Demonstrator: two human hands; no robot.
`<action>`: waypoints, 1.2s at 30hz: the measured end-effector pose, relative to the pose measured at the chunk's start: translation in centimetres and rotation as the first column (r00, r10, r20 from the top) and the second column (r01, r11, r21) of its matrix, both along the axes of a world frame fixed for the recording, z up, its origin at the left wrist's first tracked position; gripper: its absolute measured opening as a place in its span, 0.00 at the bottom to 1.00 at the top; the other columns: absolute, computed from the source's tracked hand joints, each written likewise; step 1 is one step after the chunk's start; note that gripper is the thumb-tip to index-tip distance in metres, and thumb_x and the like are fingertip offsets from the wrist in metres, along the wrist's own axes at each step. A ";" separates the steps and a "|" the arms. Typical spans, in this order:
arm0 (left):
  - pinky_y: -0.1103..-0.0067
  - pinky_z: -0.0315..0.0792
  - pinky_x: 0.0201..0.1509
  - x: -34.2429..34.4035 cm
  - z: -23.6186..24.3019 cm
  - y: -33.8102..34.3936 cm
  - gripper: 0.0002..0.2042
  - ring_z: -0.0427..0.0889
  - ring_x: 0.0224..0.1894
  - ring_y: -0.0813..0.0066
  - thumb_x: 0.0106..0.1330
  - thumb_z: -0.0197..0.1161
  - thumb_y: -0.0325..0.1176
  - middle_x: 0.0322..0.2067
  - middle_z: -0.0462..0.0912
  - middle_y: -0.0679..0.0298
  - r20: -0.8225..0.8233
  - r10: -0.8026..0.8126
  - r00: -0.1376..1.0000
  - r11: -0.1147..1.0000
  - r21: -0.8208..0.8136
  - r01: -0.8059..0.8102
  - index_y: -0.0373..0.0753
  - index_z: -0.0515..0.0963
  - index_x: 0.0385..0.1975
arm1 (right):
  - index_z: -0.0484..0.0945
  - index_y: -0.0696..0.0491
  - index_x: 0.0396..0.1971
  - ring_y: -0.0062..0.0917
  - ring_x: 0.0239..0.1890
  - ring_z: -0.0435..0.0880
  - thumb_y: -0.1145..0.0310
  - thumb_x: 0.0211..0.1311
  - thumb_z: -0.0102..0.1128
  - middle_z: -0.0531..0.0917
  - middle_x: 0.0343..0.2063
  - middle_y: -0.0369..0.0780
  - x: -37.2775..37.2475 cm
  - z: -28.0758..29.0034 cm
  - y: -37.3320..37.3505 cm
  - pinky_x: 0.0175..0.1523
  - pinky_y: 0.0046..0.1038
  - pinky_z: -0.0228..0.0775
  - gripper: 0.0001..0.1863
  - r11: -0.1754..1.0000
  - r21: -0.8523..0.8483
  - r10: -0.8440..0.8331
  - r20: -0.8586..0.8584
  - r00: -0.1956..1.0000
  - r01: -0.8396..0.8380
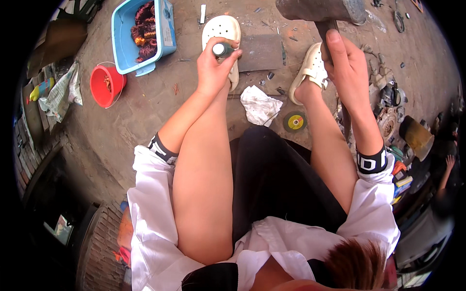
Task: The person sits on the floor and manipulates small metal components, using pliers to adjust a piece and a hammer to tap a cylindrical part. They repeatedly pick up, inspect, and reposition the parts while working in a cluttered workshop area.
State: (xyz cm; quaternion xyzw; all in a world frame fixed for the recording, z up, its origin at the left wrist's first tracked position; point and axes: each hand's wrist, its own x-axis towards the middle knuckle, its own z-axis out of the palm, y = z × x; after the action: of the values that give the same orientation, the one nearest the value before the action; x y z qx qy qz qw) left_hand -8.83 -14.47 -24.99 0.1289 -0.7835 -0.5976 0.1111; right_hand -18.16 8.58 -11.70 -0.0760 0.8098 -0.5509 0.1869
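My left hand point(212, 73) is closed around a short dark green cylinder with a pale round end point(221, 50), seen end-on above the left clog point(222, 28). What lies below the cylinder is hidden by the hand and cannot be made out. On the right, my right hand point(345, 68) grips the handle of a large hammer point(323, 8); its heavy grey head is raised at the top edge. A flat dark metal plate point(260, 53) lies on the ground between my feet.
A blue tub point(118, 41) holds copper-coloured wire coils, with a red bucket point(101, 87) beside it. Near my knees lie a crumpled white cloth point(260, 105) and a cutting disc point(294, 121). Metal parts point(387, 121) crowd the right side, where another person's hand point(450, 161) shows.
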 end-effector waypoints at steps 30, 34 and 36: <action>0.80 0.76 0.45 -0.6 0.6 0.4 0.12 0.84 0.39 0.77 0.57 0.70 0.25 0.36 0.85 0.64 -0.063 0.013 0.998 0.998 -0.058 -0.017 0.37 0.73 0.36 | 0.71 0.55 0.21 0.10 0.18 0.59 0.48 0.70 0.52 0.65 0.14 0.26 -0.2 -2.0 2.1 0.22 0.18 0.49 0.25 0.990 0.132 0.048 0.074 0.996 -0.057; 0.77 0.76 0.45 -1.0 0.5 0.8 0.12 0.85 0.42 0.68 0.56 0.69 0.25 0.37 0.85 0.63 -0.099 -0.075 0.992 0.985 -0.161 0.059 0.38 0.72 0.36 | 0.67 0.60 0.16 0.15 0.17 0.61 0.44 0.65 0.56 0.62 0.10 0.34 0.5 -1.4 0.8 0.21 0.25 0.57 0.32 0.984 0.159 0.083 -0.009 0.997 -0.080; 0.77 0.76 0.44 -1.1 0.4 0.9 0.12 0.84 0.41 0.65 0.56 0.69 0.26 0.36 0.85 0.63 -0.093 -0.093 0.991 0.970 -0.234 0.069 0.39 0.72 0.36 | 0.72 0.61 0.20 0.16 0.16 0.62 0.47 0.64 0.59 0.66 0.10 0.36 1.0 -0.3 0.0 0.21 0.24 0.59 0.29 0.981 0.120 0.157 -0.056 0.986 -0.149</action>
State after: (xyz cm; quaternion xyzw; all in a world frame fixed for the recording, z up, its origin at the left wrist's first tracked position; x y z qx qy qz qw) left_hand -9.97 -13.57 -24.59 0.0518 -0.8452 -0.5129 0.1413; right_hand -17.16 8.55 -11.98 -0.1450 0.8378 -0.4842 0.2064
